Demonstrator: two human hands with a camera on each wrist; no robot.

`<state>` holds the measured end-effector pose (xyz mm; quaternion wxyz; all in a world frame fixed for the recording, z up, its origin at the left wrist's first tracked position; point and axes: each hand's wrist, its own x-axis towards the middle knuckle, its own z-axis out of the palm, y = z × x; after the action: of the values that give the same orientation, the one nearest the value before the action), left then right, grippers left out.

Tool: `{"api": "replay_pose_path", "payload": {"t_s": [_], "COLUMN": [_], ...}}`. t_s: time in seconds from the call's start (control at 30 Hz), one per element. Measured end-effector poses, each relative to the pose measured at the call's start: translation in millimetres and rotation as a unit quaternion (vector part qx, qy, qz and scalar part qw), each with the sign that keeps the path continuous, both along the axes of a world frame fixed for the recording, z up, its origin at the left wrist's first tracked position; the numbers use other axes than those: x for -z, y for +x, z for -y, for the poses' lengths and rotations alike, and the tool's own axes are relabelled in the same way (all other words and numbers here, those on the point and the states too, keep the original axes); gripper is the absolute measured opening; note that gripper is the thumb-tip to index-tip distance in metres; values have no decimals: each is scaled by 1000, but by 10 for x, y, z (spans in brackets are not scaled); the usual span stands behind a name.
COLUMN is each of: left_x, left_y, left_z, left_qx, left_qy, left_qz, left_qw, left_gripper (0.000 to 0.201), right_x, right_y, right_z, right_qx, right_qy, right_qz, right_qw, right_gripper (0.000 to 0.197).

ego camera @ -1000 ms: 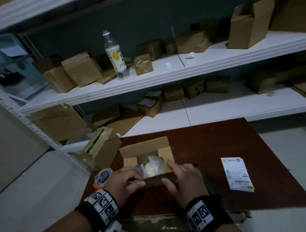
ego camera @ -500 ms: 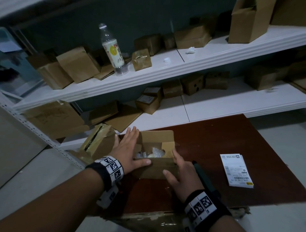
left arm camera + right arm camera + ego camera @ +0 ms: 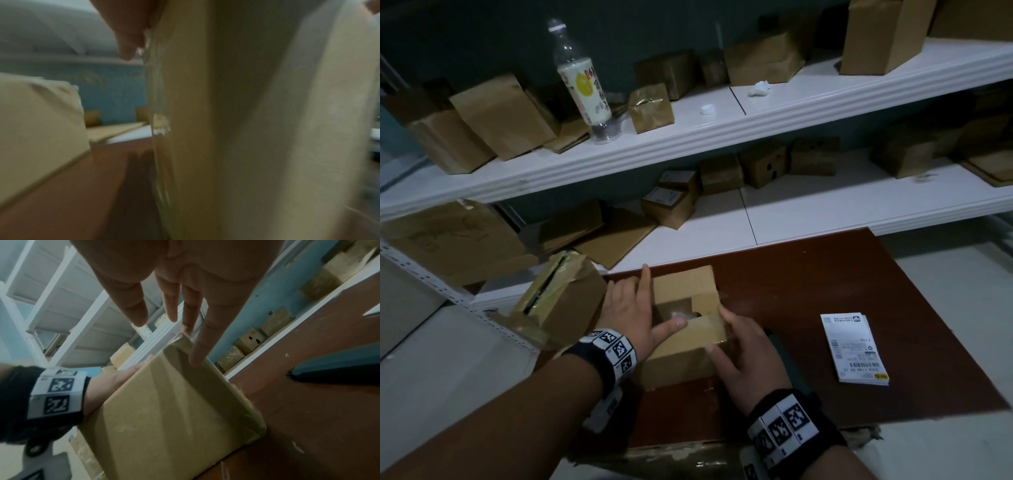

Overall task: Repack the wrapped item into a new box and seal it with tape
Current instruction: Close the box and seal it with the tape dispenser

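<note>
The box [image 3: 685, 329] sits on the brown table [image 3: 825, 291] between both hands, its long axis running away from the person, flaps partly folded. The left hand [image 3: 633, 315] lies flat against its left side, fingers straight; the right hand [image 3: 743, 353] presses its near-right corner, fingers extended. The wrapped item [image 3: 678, 314] is barely visible inside.

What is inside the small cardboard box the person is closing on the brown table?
Through the gap left between the flaps of the box, a bit of crinkled clear wrap shows. The flaps, the left hand and the right hand cover the rest, so the item itself is hidden.
</note>
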<state>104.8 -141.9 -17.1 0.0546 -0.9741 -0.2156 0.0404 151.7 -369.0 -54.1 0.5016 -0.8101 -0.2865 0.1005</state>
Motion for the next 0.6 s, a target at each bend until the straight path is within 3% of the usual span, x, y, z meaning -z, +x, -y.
{"api": "replay_pose_path", "payload": {"t_s": [0.13, 0.27, 0.37, 0.5, 0.6], "left_x": [-40, -50, -24, 46, 62], "left_y": [29, -7, -62, -172, -249], "left_z": [-5, 97, 157, 188, 226], "left_qx": [0, 31, 54, 86, 96], "left_qy": [59, 65, 16, -35, -26], "left_qz": [30, 92, 78, -28, -85], "left_qw": [998, 993, 995, 995, 991], "left_gripper": [124, 82, 60, 73, 95], "right_x": [6, 24, 11, -43, -57], "right_y": [44, 13, 14, 10, -30], "right_z": [-14, -63, -98, -78, -54], "right_qx": [22, 8, 17, 27, 23], "right_qy": [8, -13, -20, 1, 2], "right_qz": [-14, 1, -11, -37, -39], "right_qw": [1000, 1000, 1000, 999, 999], "right_gripper": [59, 55, 59, 59, 57]}}
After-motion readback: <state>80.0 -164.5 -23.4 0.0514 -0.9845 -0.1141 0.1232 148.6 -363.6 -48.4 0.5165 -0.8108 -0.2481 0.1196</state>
